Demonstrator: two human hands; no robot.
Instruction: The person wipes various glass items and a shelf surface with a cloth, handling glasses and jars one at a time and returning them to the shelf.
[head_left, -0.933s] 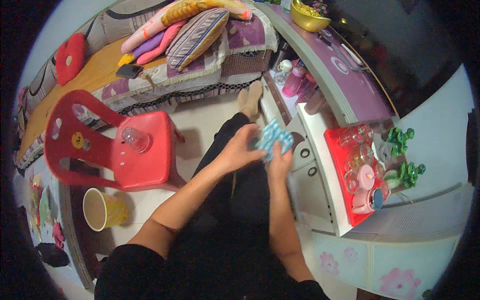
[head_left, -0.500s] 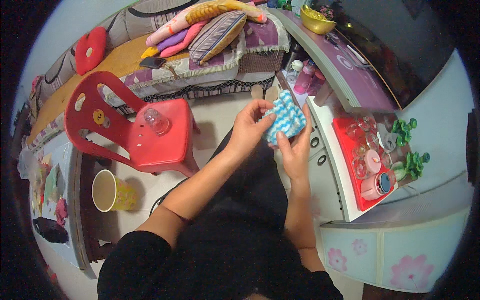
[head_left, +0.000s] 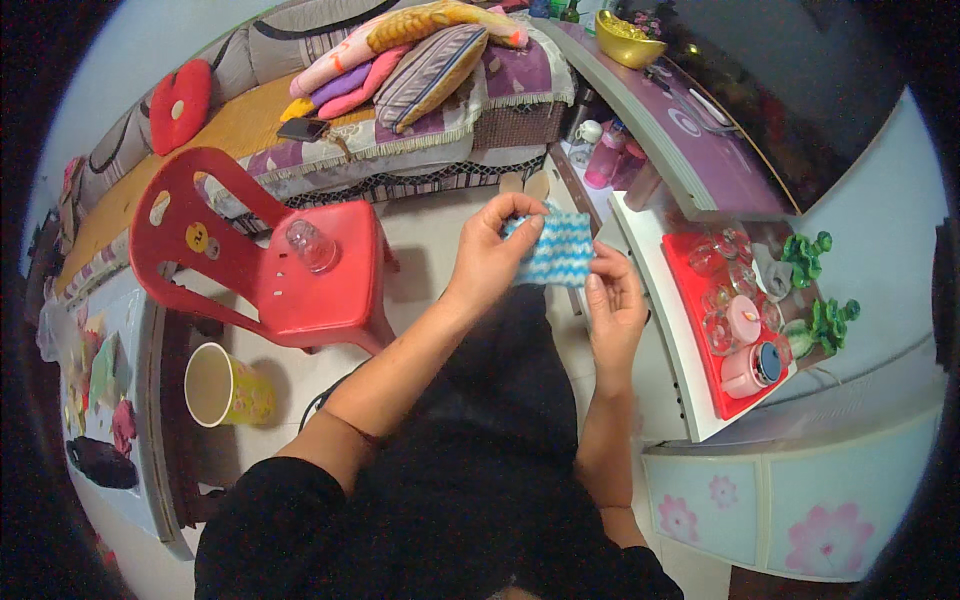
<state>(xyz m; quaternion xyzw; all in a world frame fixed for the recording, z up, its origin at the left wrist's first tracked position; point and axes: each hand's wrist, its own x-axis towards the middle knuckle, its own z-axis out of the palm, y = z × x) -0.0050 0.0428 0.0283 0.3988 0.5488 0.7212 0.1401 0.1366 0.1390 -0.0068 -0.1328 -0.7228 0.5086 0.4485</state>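
A small blue-and-white striped cloth (head_left: 556, 252), knitted or woven in look, is stretched between my two hands above the floor. My left hand (head_left: 492, 247) pinches its left side, thumb on top near the upper corner. At the lower right edge my right hand (head_left: 614, 298) grips it between thumb and fingers. To the left, a clear glass (head_left: 312, 246) lies on its side on the seat of a red plastic chair (head_left: 330, 290). On my right, a red tray (head_left: 735, 400) carries several clear glasses, a pink lidded jar and a pink cup with a dark lid (head_left: 752, 370).
A yellow paper bin (head_left: 228, 386) stands on the floor beside a cluttered table (head_left: 145, 420) at left. Behind is a long sofa (head_left: 235, 120) with cushions and a phone (head_left: 303, 129). The white cabinet (head_left: 650, 225) holding the tray runs along my right, near green ornaments (head_left: 826, 322).
The cloth has turned and now lies flatter and squarer between my hands. My right hand has shifted from beneath it to its lower right edge.
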